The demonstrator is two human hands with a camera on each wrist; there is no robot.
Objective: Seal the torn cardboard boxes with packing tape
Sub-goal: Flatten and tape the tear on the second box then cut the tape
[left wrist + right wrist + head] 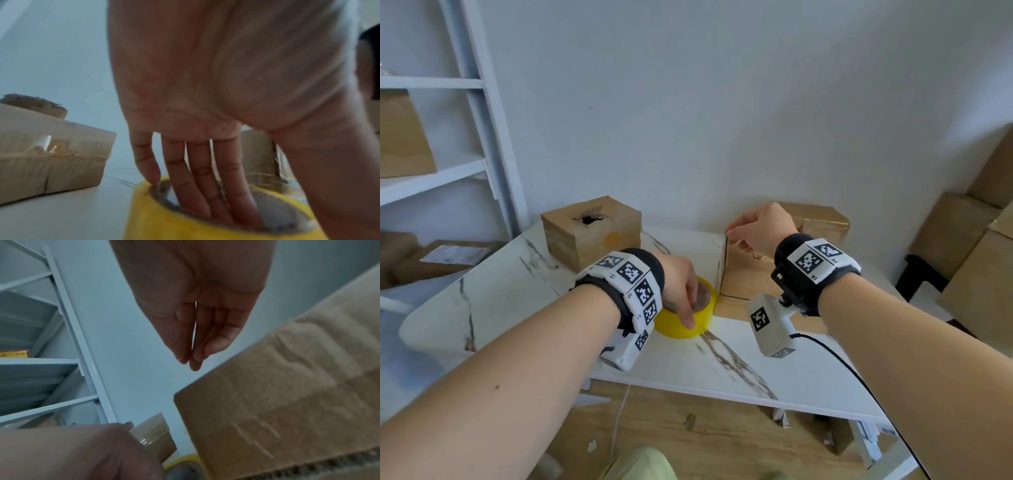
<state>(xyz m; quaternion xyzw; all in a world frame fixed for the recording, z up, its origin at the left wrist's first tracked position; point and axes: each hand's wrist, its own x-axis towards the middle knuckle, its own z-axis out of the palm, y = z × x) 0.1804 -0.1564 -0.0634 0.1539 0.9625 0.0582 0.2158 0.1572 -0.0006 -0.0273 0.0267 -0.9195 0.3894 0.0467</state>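
A yellow tape roll [678, 325] [156, 216] lies flat on the white marble-patterned table [756, 363]. My left hand [691, 310] [205, 178] grips it, fingers down inside the core and thumb on the outer wall. To its right sits a flat cardboard box [750, 277] [277, 410] with a dark gap along its left and front edges. My right hand [736, 233] [191, 360] hovers over that box's far left corner, fingers hanging close together with nothing visible between them. A smaller box with a torn hole in its top [592, 233] [51, 154] stands at the back left.
A white shelf unit [482, 120] holding a cardboard box [400, 137] stands left of the table. More boxes are stacked at the right [979, 257]. A black cable [859, 377] trails from my right wrist over the table's front edge. Packages lie low on the left [448, 257].
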